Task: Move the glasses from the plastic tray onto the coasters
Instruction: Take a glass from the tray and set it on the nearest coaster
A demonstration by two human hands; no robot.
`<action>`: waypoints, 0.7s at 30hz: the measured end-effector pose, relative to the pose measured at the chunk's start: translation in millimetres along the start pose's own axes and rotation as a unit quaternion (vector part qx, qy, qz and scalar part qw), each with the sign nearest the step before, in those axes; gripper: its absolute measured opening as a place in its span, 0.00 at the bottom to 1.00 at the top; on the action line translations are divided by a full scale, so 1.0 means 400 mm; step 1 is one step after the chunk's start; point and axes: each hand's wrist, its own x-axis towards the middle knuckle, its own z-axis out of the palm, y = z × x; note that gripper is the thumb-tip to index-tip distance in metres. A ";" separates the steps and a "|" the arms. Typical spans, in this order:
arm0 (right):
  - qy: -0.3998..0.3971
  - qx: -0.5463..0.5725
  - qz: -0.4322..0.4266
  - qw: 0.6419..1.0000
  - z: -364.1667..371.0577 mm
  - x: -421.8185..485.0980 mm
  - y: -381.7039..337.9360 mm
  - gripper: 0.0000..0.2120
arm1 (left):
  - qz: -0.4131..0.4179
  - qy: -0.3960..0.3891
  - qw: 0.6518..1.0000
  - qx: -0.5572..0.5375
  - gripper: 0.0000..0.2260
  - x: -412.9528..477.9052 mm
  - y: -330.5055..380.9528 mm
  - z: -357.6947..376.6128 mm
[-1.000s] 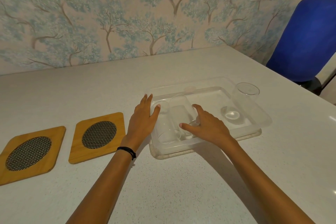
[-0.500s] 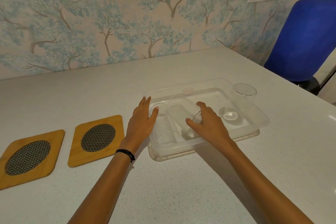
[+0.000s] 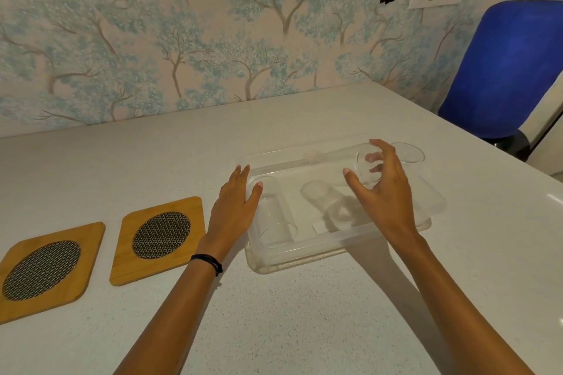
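Your right hand (image 3: 384, 192) grips a lifted glass (image 3: 367, 169) — slick, fragile; left hand (image 3: 234, 207), open, steadies the tray (image 3: 304, 248).

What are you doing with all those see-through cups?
A person is moving clear glasses out of a plastic tray onto two wooden coasters. The right hand holds one glass above the tray. The left hand rests against the tray's left edge, as if steadying it. Another glass lies on its side in the tray beside that hand, and one stands upright at the far right corner. Both coasters have nothing on them yet.
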 end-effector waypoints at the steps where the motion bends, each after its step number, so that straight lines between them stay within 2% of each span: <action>1: 0.008 -0.005 -0.006 1.000 -0.004 0.002 0.000 0.29 | 0.000 0.001 1.000 0.000 0.24 0.000 0.001 0.000; 7: 0.010 -0.056 -0.030 0.998 -0.006 0.000 0.004 0.26 | 0.001 0.000 1.000 0.002 0.24 0.003 -0.001 0.002; 21: -0.009 -0.096 -0.038 0.995 0.001 -0.001 0.021 0.25 | 0.001 -0.002 1.000 0.002 0.25 0.005 -0.006 0.003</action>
